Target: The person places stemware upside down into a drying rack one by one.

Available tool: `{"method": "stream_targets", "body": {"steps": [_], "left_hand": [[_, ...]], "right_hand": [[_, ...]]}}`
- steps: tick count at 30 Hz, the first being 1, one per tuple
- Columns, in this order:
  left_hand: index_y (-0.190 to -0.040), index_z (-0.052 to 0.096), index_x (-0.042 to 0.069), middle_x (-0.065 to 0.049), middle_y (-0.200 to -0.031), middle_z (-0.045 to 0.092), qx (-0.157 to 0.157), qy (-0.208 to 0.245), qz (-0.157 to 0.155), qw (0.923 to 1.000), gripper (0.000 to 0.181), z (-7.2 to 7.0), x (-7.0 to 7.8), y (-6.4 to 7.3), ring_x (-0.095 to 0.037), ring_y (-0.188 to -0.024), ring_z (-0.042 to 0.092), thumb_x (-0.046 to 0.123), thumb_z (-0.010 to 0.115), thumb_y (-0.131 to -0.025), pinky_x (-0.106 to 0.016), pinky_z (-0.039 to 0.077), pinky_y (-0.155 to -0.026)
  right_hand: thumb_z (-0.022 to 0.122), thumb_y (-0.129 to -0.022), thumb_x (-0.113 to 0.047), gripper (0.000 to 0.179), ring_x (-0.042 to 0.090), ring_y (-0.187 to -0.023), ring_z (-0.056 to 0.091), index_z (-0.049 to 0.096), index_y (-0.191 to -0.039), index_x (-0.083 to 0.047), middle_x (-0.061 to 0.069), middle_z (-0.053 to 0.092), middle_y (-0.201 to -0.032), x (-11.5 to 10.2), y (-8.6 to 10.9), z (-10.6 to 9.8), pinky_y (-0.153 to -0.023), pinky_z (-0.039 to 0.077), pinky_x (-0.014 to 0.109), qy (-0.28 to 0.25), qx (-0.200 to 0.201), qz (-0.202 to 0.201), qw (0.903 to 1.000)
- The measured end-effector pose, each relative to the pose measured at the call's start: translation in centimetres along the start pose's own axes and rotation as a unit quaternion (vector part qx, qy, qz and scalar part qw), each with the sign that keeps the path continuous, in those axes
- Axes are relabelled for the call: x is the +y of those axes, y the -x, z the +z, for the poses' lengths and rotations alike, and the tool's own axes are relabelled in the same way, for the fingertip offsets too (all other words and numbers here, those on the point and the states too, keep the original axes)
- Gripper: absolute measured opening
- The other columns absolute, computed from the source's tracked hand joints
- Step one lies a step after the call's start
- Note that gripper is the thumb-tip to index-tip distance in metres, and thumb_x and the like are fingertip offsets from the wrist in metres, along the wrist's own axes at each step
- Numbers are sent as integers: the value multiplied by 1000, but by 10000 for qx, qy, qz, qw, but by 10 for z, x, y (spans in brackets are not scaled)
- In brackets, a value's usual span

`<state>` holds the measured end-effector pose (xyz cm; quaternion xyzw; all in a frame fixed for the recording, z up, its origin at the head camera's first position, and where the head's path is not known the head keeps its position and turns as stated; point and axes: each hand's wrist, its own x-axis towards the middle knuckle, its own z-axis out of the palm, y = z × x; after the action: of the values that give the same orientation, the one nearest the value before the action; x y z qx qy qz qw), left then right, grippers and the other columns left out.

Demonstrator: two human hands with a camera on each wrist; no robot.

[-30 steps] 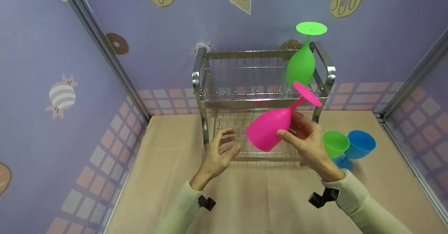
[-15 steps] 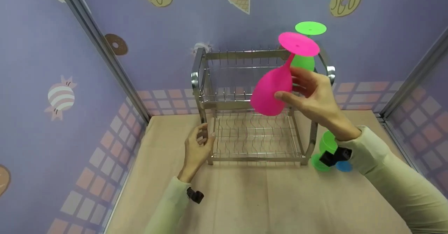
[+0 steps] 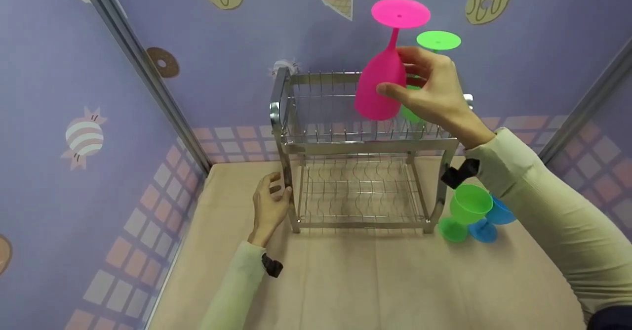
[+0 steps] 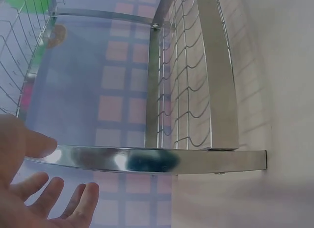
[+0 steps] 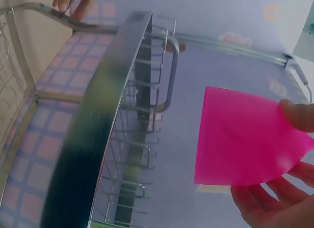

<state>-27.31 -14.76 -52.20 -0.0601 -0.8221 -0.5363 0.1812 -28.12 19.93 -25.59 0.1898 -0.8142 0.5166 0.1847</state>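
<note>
My right hand (image 3: pixel 437 90) holds a pink goblet (image 3: pixel 380 83) by its bowl, thumb on the near side and fingers on the far side. The goblet is upside down, base up, its rim over the upper tier of a metal dish rack (image 3: pixel 365 147). A green goblet (image 3: pixel 438 40) stands inverted at the rack's upper right, mostly hidden by that hand. My left hand (image 3: pixel 269 209) is at the rack's left leg (image 4: pixel 142 160), thumb right at the metal. In the left wrist view its fingers (image 4: pixel 86 203) are loosely spread beside the leg.
Right of the rack, a green goblet (image 3: pixel 471 204) and a blue goblet (image 3: pixel 483 230) stand upright on the beige cloth (image 3: pixel 345 275). The lower wire tier (image 3: pixel 360 191) lies beneath the upper one. Patterned walls (image 3: pixel 197 73) enclose the back and sides.
My right hand has raised the pink goblet from in front of the rack to above its upper tier, turning it more upright with base up. The left hand has moved left to the rack's leg.
</note>
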Motion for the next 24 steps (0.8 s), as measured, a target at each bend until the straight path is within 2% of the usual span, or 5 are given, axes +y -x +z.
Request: {"method": "stream_targets", "body": {"steps": [4,9,16,24], "left_hand": [[-135,63,-5,-26,-133,67,-100,19,-152,9998,38,3,-5,-3,-48,-114,72,-2,72,-98,-53,64,-96],[-128,68,-3,-26,-122,72,-95,-83,-131,9998,31,6,-9,-6,-44,-104,76,0,73,-98,-49,67,-89],[-121,71,-2,-21,-110,76,-48,-321,-230,9992,26,6,-7,-10,-38,-97,78,-1,77,-95,-47,68,-84],[-119,71,-2,-21,-108,76,-87,-529,-240,9983,25,5,-7,-12,-39,-94,78,0,78,-95,-50,68,-82]], "right_hand": [[87,-89,-20,61,27,-121,72,64,-145,-11,11,71,-135,10,-11,3,-106,60,39,46,-10,281,9996],[84,-90,-18,64,29,-126,70,61,-149,-11,13,69,-140,24,-22,9,-110,58,40,166,3,485,9987],[80,-94,-15,63,34,-128,68,55,-151,-7,15,65,-144,44,-33,17,-111,57,47,377,-185,575,9975],[71,-97,-7,63,39,-133,59,45,-153,1,22,57,-147,60,-34,28,-114,53,55,868,-482,617,9931]]}}
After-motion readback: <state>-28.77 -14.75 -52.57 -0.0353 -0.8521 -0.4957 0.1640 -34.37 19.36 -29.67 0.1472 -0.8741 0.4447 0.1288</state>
